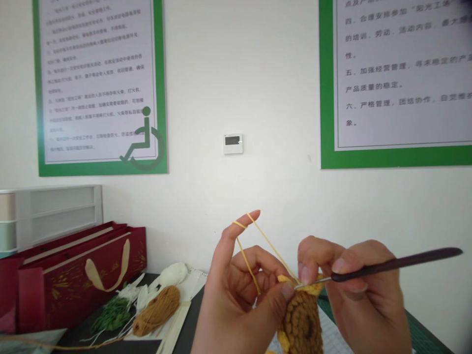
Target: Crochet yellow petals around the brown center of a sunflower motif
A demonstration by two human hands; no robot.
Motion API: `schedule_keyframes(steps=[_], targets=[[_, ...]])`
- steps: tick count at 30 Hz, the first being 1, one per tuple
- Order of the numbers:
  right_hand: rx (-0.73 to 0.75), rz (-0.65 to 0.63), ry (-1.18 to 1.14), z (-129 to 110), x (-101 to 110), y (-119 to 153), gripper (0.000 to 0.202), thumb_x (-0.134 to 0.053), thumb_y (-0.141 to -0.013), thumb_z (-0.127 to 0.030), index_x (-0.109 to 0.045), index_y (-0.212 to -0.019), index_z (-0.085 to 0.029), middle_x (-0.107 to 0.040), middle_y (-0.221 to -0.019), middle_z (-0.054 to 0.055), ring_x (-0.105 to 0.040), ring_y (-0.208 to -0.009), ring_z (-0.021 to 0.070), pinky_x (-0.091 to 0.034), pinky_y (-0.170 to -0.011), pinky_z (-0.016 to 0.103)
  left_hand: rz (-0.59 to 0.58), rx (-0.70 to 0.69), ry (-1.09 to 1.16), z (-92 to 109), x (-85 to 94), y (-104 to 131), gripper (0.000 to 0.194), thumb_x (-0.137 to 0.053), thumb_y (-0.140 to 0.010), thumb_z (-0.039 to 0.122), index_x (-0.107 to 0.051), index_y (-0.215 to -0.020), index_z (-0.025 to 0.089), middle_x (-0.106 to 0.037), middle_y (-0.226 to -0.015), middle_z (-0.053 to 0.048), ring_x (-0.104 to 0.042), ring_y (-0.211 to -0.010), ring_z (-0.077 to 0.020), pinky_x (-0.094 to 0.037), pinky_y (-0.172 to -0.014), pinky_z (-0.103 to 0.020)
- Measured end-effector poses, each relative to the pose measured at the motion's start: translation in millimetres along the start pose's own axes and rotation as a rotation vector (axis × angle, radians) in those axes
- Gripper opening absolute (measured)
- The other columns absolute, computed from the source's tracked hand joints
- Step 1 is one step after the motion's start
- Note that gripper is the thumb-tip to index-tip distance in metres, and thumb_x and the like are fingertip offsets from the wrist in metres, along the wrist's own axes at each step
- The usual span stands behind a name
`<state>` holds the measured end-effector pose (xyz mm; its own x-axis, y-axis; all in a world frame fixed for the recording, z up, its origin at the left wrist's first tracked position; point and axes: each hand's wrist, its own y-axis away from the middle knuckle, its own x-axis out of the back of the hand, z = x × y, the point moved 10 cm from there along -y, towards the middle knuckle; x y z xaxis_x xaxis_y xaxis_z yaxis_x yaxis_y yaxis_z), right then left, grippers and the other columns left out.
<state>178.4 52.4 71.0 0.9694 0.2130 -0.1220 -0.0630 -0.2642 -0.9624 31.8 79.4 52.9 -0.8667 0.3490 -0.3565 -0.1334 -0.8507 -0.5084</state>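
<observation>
My left hand (245,295) pinches the top edge of a crochet piece (303,322), brown in the middle with a yellow border. Yellow yarn (271,244) loops around its raised index finger and runs down to the work. In my right hand (363,285) is a crochet hook (398,264) with a dark handle and a metal shaft. The hook's tip meets the yellow edge, close to my left thumb. Fingers of my right hand also touch that edge. The lower part of the piece runs out of view.
On the dark table at left lie a brown yarn skein (157,310), green yarn (112,313) and white yarn (173,275). Behind them stand red gift bags (83,280) and a white drawer unit (62,209). A green mat (424,337) shows at lower right.
</observation>
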Motion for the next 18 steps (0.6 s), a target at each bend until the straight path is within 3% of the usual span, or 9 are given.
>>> schedule_keyframes(steps=[8,18], targets=[[0.106,-0.13,0.143,-23,-5,-6,0.01,-0.055,-0.103,-0.027,-0.063,-0.109,-0.028,-0.076,-0.08,0.002,-0.069,-0.073,0.0213,-0.056,-0.071,0.042,-0.001,-0.006,-0.025,0,-0.3,-2,0.08,-0.083,-0.077,0.01,-0.046,-0.144,0.03,-0.07,-0.073,0.002,-0.051,-0.056,-0.008,-0.036,-0.055,-0.019],[0.223,-0.219,0.458,-41,-13,4,0.026,-0.058,-0.098,-0.019,-0.067,-0.119,-0.031,-0.082,-0.087,0.007,-0.075,-0.082,0.027,-0.065,-0.071,0.051,0.01,-0.004,0.01,0,0.4,-1,0.082,-0.086,-0.077,0.011,-0.045,-0.146,0.026,-0.068,-0.072,0.003,-0.052,-0.058,-0.0077,-0.039,-0.056,-0.018]])
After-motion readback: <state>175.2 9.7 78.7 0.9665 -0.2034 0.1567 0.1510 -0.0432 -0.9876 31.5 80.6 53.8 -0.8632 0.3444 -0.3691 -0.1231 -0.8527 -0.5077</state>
